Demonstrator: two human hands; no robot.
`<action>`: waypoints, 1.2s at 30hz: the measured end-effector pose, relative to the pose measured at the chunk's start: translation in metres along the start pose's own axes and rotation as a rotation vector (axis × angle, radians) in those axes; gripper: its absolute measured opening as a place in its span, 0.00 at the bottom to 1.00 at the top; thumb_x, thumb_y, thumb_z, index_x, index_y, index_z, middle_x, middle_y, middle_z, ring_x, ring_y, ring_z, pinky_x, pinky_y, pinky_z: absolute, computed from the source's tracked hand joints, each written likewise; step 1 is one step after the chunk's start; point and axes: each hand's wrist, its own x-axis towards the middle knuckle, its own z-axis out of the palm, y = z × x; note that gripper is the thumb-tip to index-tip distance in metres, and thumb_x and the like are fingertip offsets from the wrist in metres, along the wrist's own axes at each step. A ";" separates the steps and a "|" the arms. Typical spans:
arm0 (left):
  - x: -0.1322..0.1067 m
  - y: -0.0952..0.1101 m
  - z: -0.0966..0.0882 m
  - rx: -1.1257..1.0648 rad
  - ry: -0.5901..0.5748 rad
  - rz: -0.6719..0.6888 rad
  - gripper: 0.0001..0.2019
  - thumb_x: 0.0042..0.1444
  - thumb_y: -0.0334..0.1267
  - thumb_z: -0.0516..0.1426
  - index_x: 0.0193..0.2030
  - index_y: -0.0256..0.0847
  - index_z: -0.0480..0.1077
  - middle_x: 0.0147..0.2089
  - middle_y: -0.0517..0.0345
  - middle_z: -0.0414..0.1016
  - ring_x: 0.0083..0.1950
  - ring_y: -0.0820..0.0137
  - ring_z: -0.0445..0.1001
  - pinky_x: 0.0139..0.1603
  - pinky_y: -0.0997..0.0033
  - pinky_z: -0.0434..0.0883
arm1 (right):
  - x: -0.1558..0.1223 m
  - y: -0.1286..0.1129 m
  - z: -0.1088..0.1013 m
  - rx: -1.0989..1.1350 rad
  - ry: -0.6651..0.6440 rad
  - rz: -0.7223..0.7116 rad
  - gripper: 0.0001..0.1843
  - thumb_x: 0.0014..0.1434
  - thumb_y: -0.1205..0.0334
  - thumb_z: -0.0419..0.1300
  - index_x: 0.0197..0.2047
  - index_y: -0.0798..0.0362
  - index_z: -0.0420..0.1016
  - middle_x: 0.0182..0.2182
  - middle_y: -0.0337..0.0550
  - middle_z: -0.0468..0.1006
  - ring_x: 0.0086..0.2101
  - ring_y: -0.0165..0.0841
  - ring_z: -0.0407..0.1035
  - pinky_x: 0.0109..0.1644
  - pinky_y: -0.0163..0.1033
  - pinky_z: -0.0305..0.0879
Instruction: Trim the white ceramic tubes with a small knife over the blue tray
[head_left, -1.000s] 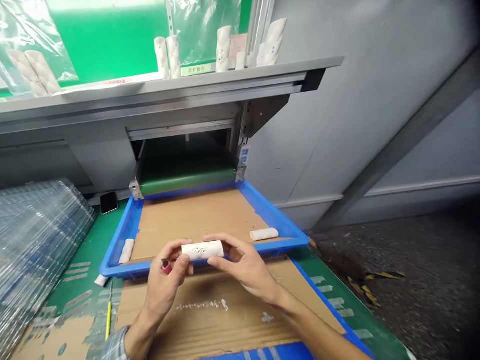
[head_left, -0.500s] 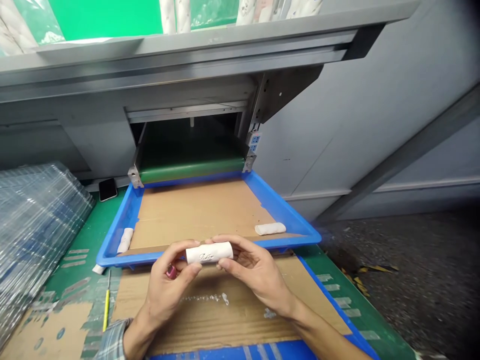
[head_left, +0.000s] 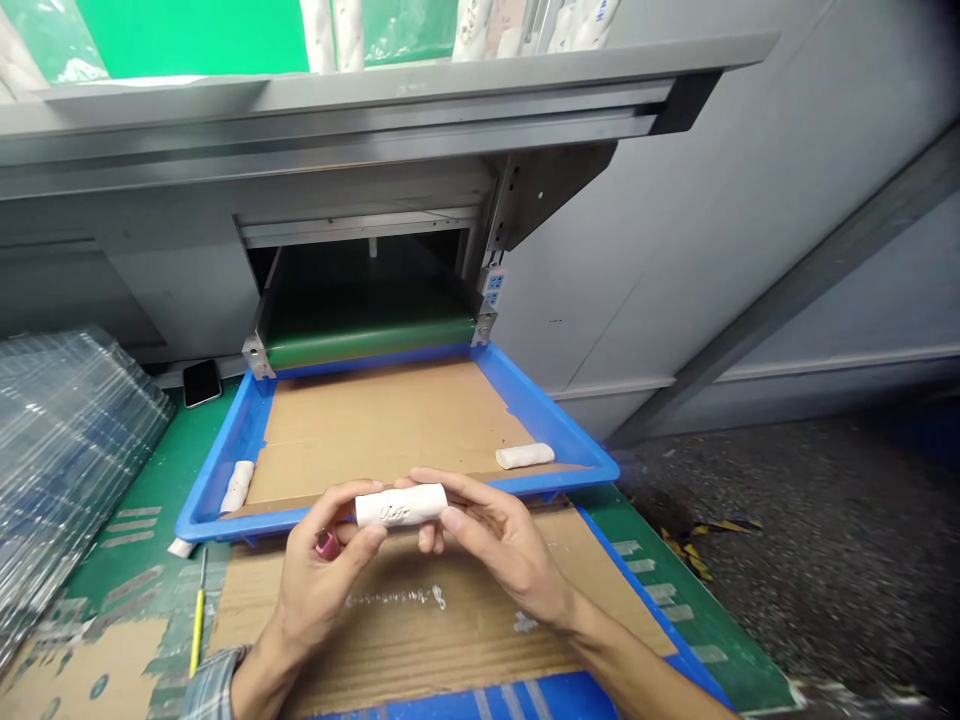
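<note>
A white cylinder [head_left: 400, 505] with a cursive mark on its side lies level between both my hands, above a cardboard sheet [head_left: 420, 630]. My left hand [head_left: 324, 580] pinches its left end and also holds a small pink object [head_left: 327, 544]. Its right end is gripped by the fingers of my right hand [head_left: 496, 545]. Just beyond stands a blue tray [head_left: 559, 425] lined with cardboard. Two more white cylinders lie in it, one at the left edge [head_left: 238, 485] and one at the right [head_left: 524, 456].
A green conveyor belt [head_left: 367, 340] ends at the tray's back edge under a grey machine. A stack of clear plastic trays [head_left: 60, 450] fills the left side. A phone [head_left: 201, 382] and a yellow tool [head_left: 196, 630] lie on the green table. The floor drops away at the right.
The view tilted downward and shifted slightly. Both hands kept hold of the white cylinder and turned it a little, so the cursive mark now faces lower.
</note>
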 end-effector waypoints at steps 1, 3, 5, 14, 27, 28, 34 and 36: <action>0.000 0.000 0.000 0.011 0.000 0.008 0.13 0.61 0.44 0.70 0.51 0.43 0.84 0.34 0.58 0.79 0.24 0.79 0.63 0.22 0.83 0.63 | 0.000 0.000 0.000 0.002 0.000 -0.008 0.19 0.73 0.53 0.66 0.63 0.45 0.82 0.56 0.51 0.85 0.36 0.31 0.81 0.43 0.37 0.79; 0.000 0.000 -0.001 0.028 -0.001 0.015 0.14 0.62 0.44 0.70 0.51 0.42 0.83 0.34 0.58 0.78 0.24 0.78 0.62 0.21 0.82 0.62 | 0.001 0.001 0.000 0.007 0.004 -0.011 0.21 0.74 0.50 0.64 0.64 0.48 0.82 0.56 0.54 0.85 0.35 0.32 0.81 0.44 0.40 0.79; 0.000 0.001 -0.001 0.039 0.001 0.013 0.14 0.62 0.44 0.70 0.51 0.42 0.83 0.33 0.58 0.78 0.23 0.78 0.62 0.21 0.82 0.61 | 0.001 0.002 0.000 0.012 0.010 -0.009 0.22 0.75 0.48 0.61 0.64 0.50 0.82 0.55 0.55 0.85 0.35 0.33 0.81 0.44 0.42 0.79; 0.000 0.001 0.000 0.035 0.022 0.026 0.13 0.60 0.43 0.71 0.51 0.43 0.84 0.44 0.52 0.87 0.34 0.70 0.81 0.31 0.78 0.78 | -0.001 -0.003 0.001 -0.069 -0.006 -0.032 0.21 0.74 0.50 0.64 0.65 0.46 0.80 0.58 0.52 0.84 0.39 0.34 0.81 0.49 0.43 0.80; 0.000 -0.004 0.002 -0.006 -0.003 0.020 0.13 0.60 0.42 0.72 0.49 0.42 0.85 0.49 0.47 0.88 0.46 0.62 0.87 0.45 0.71 0.84 | -0.002 -0.008 0.004 -0.148 0.035 -0.030 0.19 0.74 0.48 0.63 0.61 0.47 0.81 0.57 0.51 0.85 0.43 0.37 0.82 0.53 0.44 0.80; -0.001 -0.004 0.002 0.003 -0.001 0.012 0.14 0.60 0.43 0.72 0.50 0.42 0.85 0.50 0.47 0.88 0.46 0.62 0.86 0.45 0.71 0.83 | -0.001 -0.008 0.005 -0.155 0.032 -0.032 0.19 0.74 0.48 0.63 0.61 0.47 0.81 0.56 0.51 0.85 0.42 0.37 0.82 0.53 0.44 0.80; 0.000 -0.003 -0.001 0.014 -0.038 -0.033 0.16 0.61 0.46 0.71 0.52 0.42 0.83 0.50 0.48 0.87 0.41 0.65 0.84 0.39 0.73 0.81 | -0.002 -0.004 0.004 -0.151 0.018 -0.052 0.20 0.73 0.47 0.63 0.63 0.45 0.80 0.58 0.50 0.84 0.43 0.37 0.82 0.53 0.46 0.81; 0.000 -0.003 0.000 0.017 -0.029 -0.035 0.16 0.60 0.47 0.71 0.51 0.41 0.84 0.50 0.47 0.87 0.43 0.63 0.84 0.41 0.71 0.82 | -0.003 -0.002 0.004 -0.161 0.015 -0.049 0.21 0.73 0.47 0.62 0.63 0.47 0.80 0.58 0.52 0.83 0.45 0.39 0.83 0.54 0.47 0.81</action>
